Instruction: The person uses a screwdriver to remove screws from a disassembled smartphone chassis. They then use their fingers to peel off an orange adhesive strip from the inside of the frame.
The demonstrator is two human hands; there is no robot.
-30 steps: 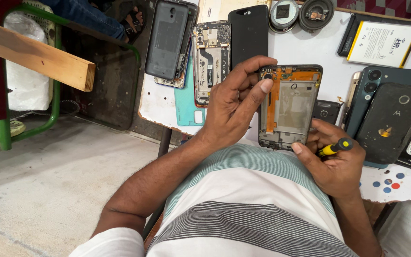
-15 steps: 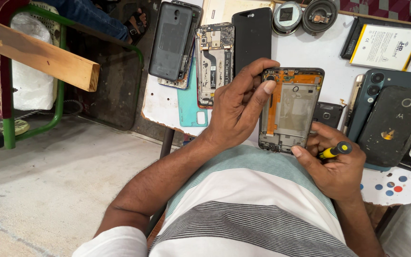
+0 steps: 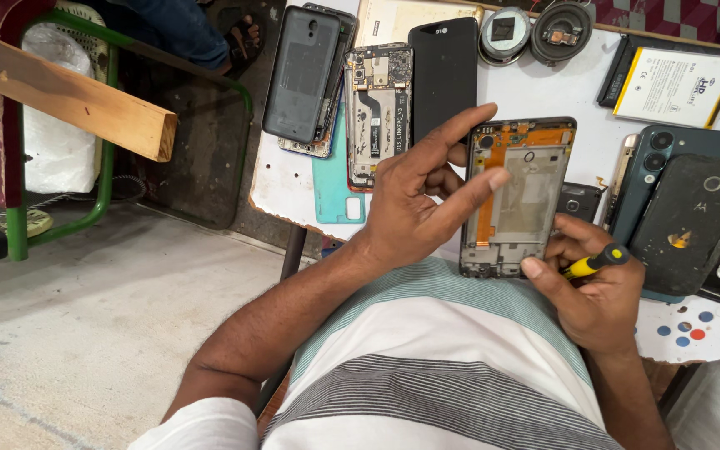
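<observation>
Opened grey phone frame with orange inner parts (image 3: 517, 198) sits at table edge, centre; my left hand (image 3: 414, 200) clasps its 9 o'clock side, right hand (image 3: 595, 287) pinches its 6 o'clock corner while gripping yellow-black screwdriver (image 3: 595, 262). I'd steady the frame flat, keep thumb off the flex. White rectangular battery with yellow-edged label (image 3: 673, 86) at 1 o'clock, black back cover with gold emblem (image 3: 690, 225) at 3 o'clock on white table (image 3: 543, 83)

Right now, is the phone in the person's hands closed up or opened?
Opened: the phone has no back cover, showing its orange inner frame. The left hand steadies it; the right hand holds a screwdriver.
</observation>
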